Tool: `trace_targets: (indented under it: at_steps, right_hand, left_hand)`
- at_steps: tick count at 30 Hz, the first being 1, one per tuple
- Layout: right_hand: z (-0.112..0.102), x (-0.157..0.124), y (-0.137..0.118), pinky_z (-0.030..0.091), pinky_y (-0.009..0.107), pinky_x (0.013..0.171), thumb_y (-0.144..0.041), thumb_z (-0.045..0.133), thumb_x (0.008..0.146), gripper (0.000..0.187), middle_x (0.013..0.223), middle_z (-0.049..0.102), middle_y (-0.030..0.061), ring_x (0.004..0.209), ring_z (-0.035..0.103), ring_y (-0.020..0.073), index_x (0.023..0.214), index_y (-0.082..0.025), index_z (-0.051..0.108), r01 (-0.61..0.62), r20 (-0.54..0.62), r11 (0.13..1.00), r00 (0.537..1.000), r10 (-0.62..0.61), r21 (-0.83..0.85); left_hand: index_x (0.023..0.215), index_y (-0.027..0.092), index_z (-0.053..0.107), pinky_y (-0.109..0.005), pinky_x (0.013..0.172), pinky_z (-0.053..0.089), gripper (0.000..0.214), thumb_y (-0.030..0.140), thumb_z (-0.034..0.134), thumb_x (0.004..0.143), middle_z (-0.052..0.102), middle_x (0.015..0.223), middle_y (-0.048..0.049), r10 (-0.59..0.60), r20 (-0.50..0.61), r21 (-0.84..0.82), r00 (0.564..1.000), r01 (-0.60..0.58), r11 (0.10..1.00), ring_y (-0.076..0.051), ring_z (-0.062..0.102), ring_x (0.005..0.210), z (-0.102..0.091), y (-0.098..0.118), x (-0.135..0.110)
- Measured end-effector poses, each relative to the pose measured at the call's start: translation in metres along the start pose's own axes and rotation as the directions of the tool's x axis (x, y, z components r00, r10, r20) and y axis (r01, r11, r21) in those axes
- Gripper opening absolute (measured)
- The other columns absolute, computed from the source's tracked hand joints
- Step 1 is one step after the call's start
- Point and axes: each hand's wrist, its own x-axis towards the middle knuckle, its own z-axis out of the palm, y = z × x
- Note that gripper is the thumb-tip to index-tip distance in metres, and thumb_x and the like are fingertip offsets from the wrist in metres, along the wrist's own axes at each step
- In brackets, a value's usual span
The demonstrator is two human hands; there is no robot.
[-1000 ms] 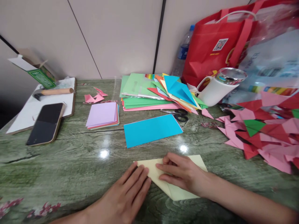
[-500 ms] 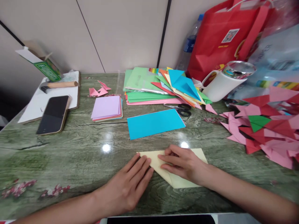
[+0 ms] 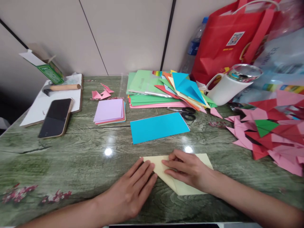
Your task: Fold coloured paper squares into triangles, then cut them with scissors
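Note:
A pale yellow sheet of paper [image 3: 187, 189] lies on the table near me, its left end folded over along a slanted edge. The fingers of my left hand [image 3: 133, 189] stretch flat over the pointed left corner of the sheet. My right hand [image 3: 191, 171] rests on the middle of the paper with bent fingers pressed together at the folded layer; what its fingertips pinch is partly hidden. Just beyond the hands is a blue paper strip [image 3: 159, 127], apart from them.
Behind lie scissors [image 3: 187, 114], a paper stack [image 3: 109, 110] and green paper packs [image 3: 142, 84]. Folded pink and red pieces [image 3: 273, 139] pile up at right, near a white mug [image 3: 220, 88] and red bag [image 3: 218, 53]. At left are a phone [image 3: 56, 117] and hammer [image 3: 64, 87].
The whole view has shifted slightly, so things sit a little lower. Both hands keep nearly the same position on the yellow paper.

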Motion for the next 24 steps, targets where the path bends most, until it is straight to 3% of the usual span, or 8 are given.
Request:
trace_targets:
  at_steps: [12, 18, 24]
  right_hand:
    - [-0.0015, 0.0019, -0.0032, 0.047, 0.022, 0.054, -0.026, 0.047, 0.096, 0.023, 0.080, 0.055, 0.0055, 0.063, 0.057, 0.0107, 0.101, -0.012, 0.065, -0.018, 0.013, 1.000, 1.000, 0.018, 0.009]
    - [-0.0021, 0.0038, -0.0030, 0.046, 0.021, 0.054, -0.026, 0.048, 0.095, 0.022, 0.080, 0.056, 0.0055, 0.064, 0.058, 0.0108, 0.101, -0.013, 0.064, 0.012, -0.009, 1.000, 1.000, -0.011, 0.015]
    - [-0.0009, 0.0025, -0.0021, 0.046, 0.022, 0.054, -0.025, 0.048, 0.095, 0.021, 0.080, 0.055, 0.0055, 0.065, 0.058, 0.0116, 0.102, -0.013, 0.064, -0.007, 0.007, 1.000, 1.000, 0.007, 0.011]
  left_hand:
    - [0.126, -0.001, 0.050, -0.053, 0.104, 0.038, 0.042, 0.005, 0.045, 0.085, 0.055, 0.128, -0.0219, -0.005, 0.013, -0.011, 1.000, 0.005, 1.000, -0.036, 0.036, 0.132, -0.0020, -0.0004, -0.0004]
    - [0.124, 0.001, 0.052, -0.049, 0.101, 0.043, 0.043, 0.000, 0.039, 0.084, 0.057, 0.127, -0.0191, -0.025, 0.006, -0.024, 1.000, 0.025, 0.999, -0.035, 0.039, 0.130, -0.0034, -0.0020, 0.0000]
    - [0.130, 0.002, 0.047, -0.046, 0.104, 0.041, 0.046, -0.001, 0.039, 0.085, 0.053, 0.133, -0.0181, -0.069, 0.041, -0.037, 0.997, 0.070, 0.997, -0.032, 0.031, 0.135, 0.0003, -0.0004, -0.0043]
